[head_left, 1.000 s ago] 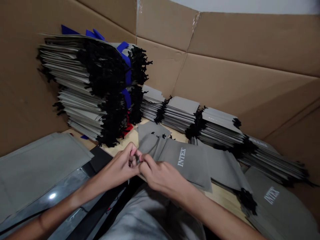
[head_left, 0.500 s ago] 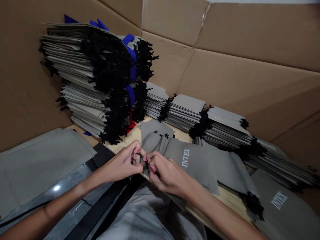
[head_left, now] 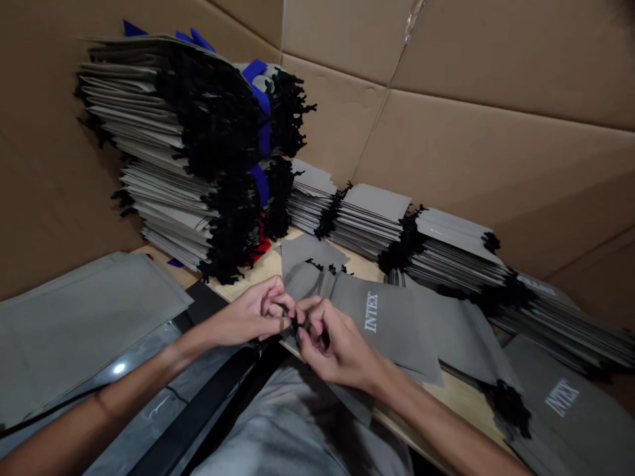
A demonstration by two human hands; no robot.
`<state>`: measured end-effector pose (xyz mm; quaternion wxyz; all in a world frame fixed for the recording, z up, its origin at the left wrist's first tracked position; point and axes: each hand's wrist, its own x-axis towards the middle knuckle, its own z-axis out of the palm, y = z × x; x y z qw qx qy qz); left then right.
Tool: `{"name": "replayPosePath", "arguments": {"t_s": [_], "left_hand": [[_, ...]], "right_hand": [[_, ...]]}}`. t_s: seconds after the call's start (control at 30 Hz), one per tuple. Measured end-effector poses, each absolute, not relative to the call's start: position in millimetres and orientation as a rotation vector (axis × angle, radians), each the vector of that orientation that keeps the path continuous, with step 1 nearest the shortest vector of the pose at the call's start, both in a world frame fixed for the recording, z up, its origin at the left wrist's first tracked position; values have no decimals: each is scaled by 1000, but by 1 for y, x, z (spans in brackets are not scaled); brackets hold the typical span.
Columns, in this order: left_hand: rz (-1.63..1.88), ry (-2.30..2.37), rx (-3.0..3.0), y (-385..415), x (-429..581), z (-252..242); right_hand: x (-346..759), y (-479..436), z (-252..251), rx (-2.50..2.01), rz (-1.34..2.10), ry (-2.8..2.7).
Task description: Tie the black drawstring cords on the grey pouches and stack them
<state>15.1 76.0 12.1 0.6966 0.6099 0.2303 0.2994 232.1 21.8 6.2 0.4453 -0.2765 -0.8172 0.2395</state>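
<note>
My left hand and my right hand meet at the table's front edge, fingers pinched together. Between their fingertips is a black drawstring cord, gripped from both sides; part of it is hidden by the fingers. The cord is at the near corner of a grey drawstring bag, which lies flat with white INTEX lettering. More grey bags lie under and beside it, and a bag with a bunched black cord sits to the right.
A tall stack of grey bags with black cords and blue bands rises at the left. Shorter stacks line the cardboard wall. Flat grey sheets lie at the lower left, and another INTEX bag lies at the far right.
My right hand's fingers have opened out a little and shifted on the cord, with more black cord showing between the hands. My left hand keeps its pinch. The view has shifted slightly.
</note>
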Motion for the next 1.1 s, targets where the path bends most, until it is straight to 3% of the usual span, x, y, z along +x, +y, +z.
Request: {"name": "replayPosePath", "arguments": {"t_s": [0.3,0.47,0.77,1.1], "left_hand": [[807,622,1376,91,-1,13],[828,657,1467,84,-8,20],[1084,789,1677,76,4,8],[1158,894,2024,72,6,-1]], "right_hand": [[258,25,7,-780,509,-1832],[269,32,15,-942,736,-1830],[253,11,33,-844,978,-1540],[231,-39,91,-662,642,-1493]]}}
